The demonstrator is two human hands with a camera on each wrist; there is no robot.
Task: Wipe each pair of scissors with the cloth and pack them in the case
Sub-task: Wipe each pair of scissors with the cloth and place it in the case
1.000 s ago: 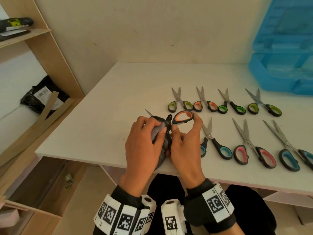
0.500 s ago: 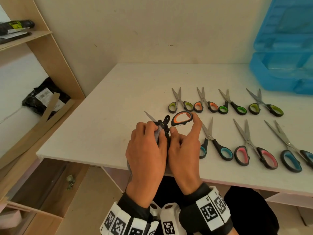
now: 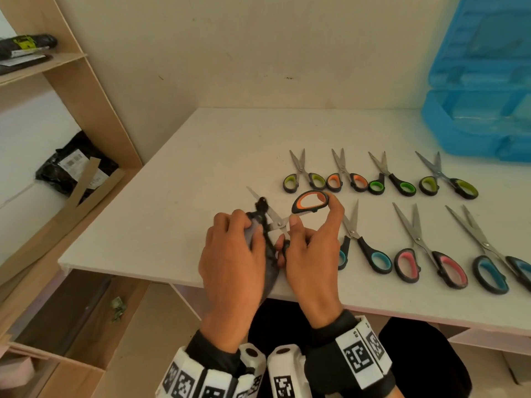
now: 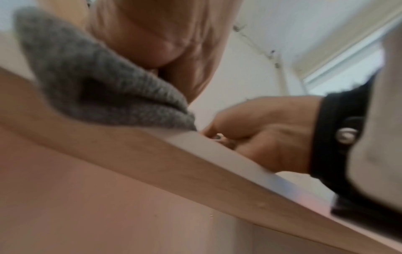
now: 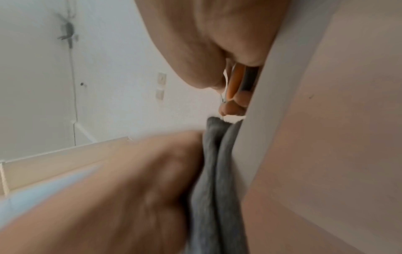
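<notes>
My right hand [image 3: 309, 239] holds the orange-handled scissors [image 3: 310, 201] by the handles near the table's front edge, thumb and forefinger round the upper loop. The blades stand spread, one tip pointing up-left. My left hand [image 3: 235, 245] grips the grey cloth [image 3: 268, 278] and pinches it around a blade. The cloth [image 4: 102, 86] hangs over the table edge in the left wrist view and shows as grey folds [image 5: 217, 180] in the right wrist view, where an orange handle edge [image 5: 236, 82] peeks out. The open blue case [image 3: 482, 110] stands at the back right.
Several scissors lie in two rows on the white table [image 3: 178, 202]: green and orange handles [image 3: 350, 179] behind, blue and pink handles [image 3: 431, 259] in front. A wooden shelf unit [image 3: 94, 110] stands left, with a black bag [image 3: 74, 165] below it.
The scissors' blades have spread wider, and one tip now sticks out up-left. My left hand has slid the cloth along the blade, back toward the table's edge.
</notes>
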